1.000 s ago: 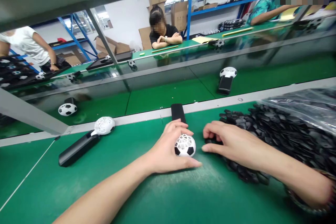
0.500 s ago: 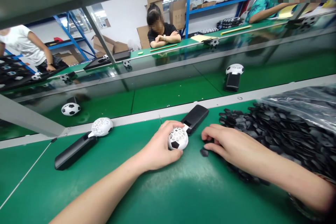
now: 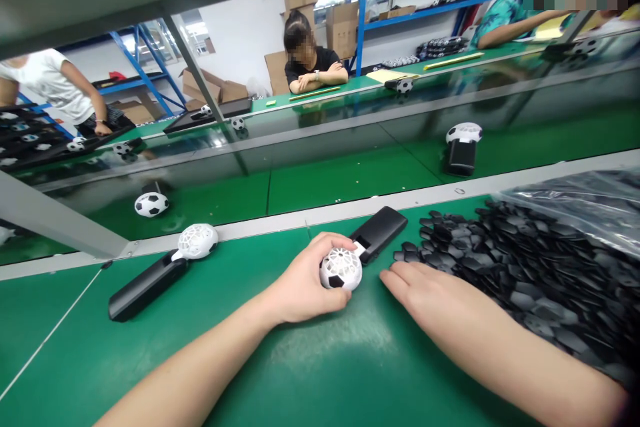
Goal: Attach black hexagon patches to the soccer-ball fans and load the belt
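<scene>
My left hand (image 3: 305, 280) is wrapped round a white football-shaped head (image 3: 342, 269), its thumb and fingers on either side. The head has an open lattice on top and a black pentagon patch on its near side. A white neck joins it to a black handle (image 3: 380, 233) lying on the green bench. Just right of it, my right hand (image 3: 420, 290) is palm down with its fingers pressed together; the fingertips are turned under, so whatever they hold is hidden. Beside and behind that hand spreads a heap of black pentagon pieces (image 3: 545, 280).
Another football-headed device (image 3: 150, 283) lies at left by the metal rail (image 3: 280, 227). Beyond the rail, a green conveyor carries a ball-headed piece (image 3: 151, 204) and a device (image 3: 463, 150). A plastic bag (image 3: 590, 203) covers part of the heap. People sit or stand across the line.
My right hand has turned palm down, and the loose pentagon by its fingertips is out of sight. My left hand keeps its hold on the ball. Conveyor pieces appear shifted right.
</scene>
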Demonstrator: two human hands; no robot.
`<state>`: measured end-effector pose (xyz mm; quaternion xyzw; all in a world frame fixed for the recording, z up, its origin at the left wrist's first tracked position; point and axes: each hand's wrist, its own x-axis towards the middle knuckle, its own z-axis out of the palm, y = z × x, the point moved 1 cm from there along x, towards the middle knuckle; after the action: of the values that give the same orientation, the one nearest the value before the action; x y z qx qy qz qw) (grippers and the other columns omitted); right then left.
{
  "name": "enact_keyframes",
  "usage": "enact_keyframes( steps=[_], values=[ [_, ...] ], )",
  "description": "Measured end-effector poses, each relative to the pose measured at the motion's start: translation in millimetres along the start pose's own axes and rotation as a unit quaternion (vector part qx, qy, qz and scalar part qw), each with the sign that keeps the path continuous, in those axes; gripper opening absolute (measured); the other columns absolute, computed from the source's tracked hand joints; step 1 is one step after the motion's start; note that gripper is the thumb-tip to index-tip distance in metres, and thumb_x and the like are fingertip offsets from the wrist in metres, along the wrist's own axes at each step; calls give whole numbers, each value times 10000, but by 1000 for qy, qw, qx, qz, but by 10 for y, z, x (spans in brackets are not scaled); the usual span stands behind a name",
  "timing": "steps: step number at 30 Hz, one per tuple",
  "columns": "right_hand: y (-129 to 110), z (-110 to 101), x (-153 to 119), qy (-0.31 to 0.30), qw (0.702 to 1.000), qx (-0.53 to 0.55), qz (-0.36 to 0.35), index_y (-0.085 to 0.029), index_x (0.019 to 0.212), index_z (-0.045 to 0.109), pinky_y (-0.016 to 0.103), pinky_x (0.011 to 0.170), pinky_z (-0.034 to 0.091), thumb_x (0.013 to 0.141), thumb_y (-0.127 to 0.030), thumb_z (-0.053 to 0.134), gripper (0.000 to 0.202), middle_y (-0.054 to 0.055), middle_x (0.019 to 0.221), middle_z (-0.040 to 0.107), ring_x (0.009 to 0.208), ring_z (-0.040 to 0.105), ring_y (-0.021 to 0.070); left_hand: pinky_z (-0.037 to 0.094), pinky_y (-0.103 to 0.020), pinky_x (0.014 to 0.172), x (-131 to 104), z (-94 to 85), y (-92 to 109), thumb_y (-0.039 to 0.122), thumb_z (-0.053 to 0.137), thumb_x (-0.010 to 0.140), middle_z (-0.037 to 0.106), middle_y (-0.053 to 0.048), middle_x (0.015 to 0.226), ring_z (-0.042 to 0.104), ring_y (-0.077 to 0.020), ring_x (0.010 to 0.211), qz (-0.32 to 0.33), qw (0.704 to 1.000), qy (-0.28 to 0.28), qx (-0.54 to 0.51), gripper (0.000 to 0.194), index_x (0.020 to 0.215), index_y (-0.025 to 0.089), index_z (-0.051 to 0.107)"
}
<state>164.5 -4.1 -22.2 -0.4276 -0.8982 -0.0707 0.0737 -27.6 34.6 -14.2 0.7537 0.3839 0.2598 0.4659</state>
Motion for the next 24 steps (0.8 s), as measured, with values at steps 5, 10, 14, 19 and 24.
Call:
enact_keyframes(
  steps=[5, 10, 14, 19, 24],
  values=[
    [151, -81, 48, -17, 982, 175, 69, -190, 910, 597, 259, 576, 501, 737, 35, 391, 350, 41, 847, 591, 663, 607, 157, 388, -317, 891, 22, -22, -1, 93, 671, 597, 482, -35, 1142, 505, -196, 1017, -4, 1000, 3, 4, 503, 1051, 218, 493],
    [162, -114, 99, 15, 945, 320, 64, -225, 1039, 557, 251, 705, 478, 889, -137, 351, 271, 34, 902, 553, 813, 565, 145, 377, -298, 918, 26, -38, 15, 61, 668, 595, 493, -30, 1126, 496, -184, 1043, 29, 999, -39, 4, 500, 1043, 213, 507],
    [133, -72, 83, 15, 964, 258, 62, -222, 1069, 555, 267, 653, 464, 874, -134, 326, 313, 42, 883, 545, 761, 548, 159, 382, -296, 912, 16, -26, 28, 68, 661, 603, 491, -31, 1129, 498, -181, 1036, 25, 999, -35, 8, 494, 1048, 213, 501],
    [119, -68, 43, -2, 987, 154, 51, -187, 922, 594, 276, 572, 427, 752, -24, 348, 340, 65, 858, 568, 694, 540, 186, 372, -316, 932, 10, -18, 38, 75, 655, 606, 494, -26, 1130, 494, -188, 1042, 29, 999, -26, 18, 490, 1048, 219, 504],
    [104, -136, 53, 12, 959, 274, 70, -209, 888, 531, 255, 634, 457, 868, -116, 352, 202, 39, 885, 592, 744, 563, 160, 369, -325, 940, 9, -14, 36, 74, 659, 596, 496, -33, 1132, 494, -196, 1051, 30, 999, -20, 21, 493, 1043, 217, 508]
  ],
)
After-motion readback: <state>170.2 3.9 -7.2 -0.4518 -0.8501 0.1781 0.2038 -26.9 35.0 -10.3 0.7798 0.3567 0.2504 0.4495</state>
